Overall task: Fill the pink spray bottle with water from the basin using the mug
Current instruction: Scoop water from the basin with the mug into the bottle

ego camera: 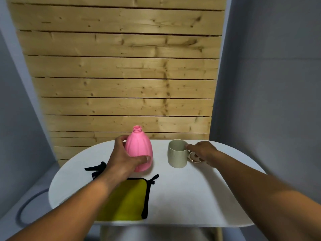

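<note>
- left hand [124,158] wrapped around pink spray bottle [139,146], upright on white table [191,188], neck uncapped
- right hand [202,152] pinching mug [177,153] at rim and handle

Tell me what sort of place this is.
Probably a plain indoor corner set up as a small work spot, not a kitchen. A white oval table stands against a bare pine-plank panel between grey walls. No basin or tap is in view.
</note>
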A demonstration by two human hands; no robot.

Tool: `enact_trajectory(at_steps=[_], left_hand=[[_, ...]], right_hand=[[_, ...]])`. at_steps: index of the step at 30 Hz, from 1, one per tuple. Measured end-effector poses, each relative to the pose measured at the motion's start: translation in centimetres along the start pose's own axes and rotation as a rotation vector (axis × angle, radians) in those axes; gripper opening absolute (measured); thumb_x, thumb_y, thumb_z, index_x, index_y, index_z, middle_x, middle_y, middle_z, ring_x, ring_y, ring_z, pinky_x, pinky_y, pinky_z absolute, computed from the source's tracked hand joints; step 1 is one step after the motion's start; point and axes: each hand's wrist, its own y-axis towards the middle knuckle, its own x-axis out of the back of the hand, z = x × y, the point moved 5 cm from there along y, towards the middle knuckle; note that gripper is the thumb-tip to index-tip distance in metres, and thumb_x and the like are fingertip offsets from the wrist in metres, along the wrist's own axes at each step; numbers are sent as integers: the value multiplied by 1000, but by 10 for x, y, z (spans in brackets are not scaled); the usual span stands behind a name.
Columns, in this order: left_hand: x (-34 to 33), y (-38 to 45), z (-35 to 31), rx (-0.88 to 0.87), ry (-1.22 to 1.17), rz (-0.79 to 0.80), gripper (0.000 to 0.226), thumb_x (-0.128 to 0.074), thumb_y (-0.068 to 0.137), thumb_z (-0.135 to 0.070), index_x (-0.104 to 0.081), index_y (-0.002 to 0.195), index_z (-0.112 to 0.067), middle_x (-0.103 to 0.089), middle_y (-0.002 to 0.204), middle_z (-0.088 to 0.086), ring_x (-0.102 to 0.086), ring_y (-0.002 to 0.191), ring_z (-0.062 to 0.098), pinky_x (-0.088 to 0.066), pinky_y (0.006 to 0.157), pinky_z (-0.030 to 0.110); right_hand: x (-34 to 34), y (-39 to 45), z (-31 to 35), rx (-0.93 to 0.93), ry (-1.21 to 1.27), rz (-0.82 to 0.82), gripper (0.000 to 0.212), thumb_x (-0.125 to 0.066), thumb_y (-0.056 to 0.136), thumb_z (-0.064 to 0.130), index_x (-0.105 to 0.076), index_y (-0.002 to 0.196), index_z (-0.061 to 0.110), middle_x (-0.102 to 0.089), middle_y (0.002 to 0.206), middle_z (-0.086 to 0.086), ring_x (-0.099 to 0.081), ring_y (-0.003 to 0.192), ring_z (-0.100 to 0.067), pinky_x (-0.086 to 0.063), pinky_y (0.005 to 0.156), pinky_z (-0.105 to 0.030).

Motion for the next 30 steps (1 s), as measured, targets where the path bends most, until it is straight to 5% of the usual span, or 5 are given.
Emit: enact_trajectory(at_steps=[5,14,20,26,30], left_hand=[[30,-6,0,-19,21,-32,95,-94,68,-12,-33,139,-30,-50,129,-1,-57,113,28,-56,87,45],[133,-36,-5,-54,70,-197,104,-94,66,-12,-32,147,-24,-45,132,-3,-50,116,26,-55,90,48],[218,-102,33,-5,112,-290,110,-99,58,-15,-34,146,-20,-49,137,0,-54,120,26,-54,98,51],[283,-172,99,92,154,-314,92,-98,56,-12,-46,131,-27,-62,114,-7,-63,102,19,-52,71,23],[304,-206,169,233,124,-303,95,-87,45,-25,-44,130,-26,-60,121,0,-61,103,12,-51,71,24]], right_hand=[[-11,-14,7,-118,309,74,35,-69,78,46,-55,80,15,-48,71,-3,-38,57,-17,-27,48,-24],[-23,-90,159,247,514,76,52,-71,81,52,-69,105,5,-50,85,-5,-37,64,-17,-27,54,-27],[-105,-161,215,271,523,258,52,-71,80,55,-67,103,8,-50,79,-4,-31,51,-16,-25,42,-23],[-214,-223,228,254,527,484,48,-71,82,52,-66,101,7,-43,73,-6,-29,40,-14,-20,42,-21],[-292,-253,218,217,450,607,44,-70,84,49,-63,92,6,-44,64,-6,-31,35,-13,-26,41,-19]])
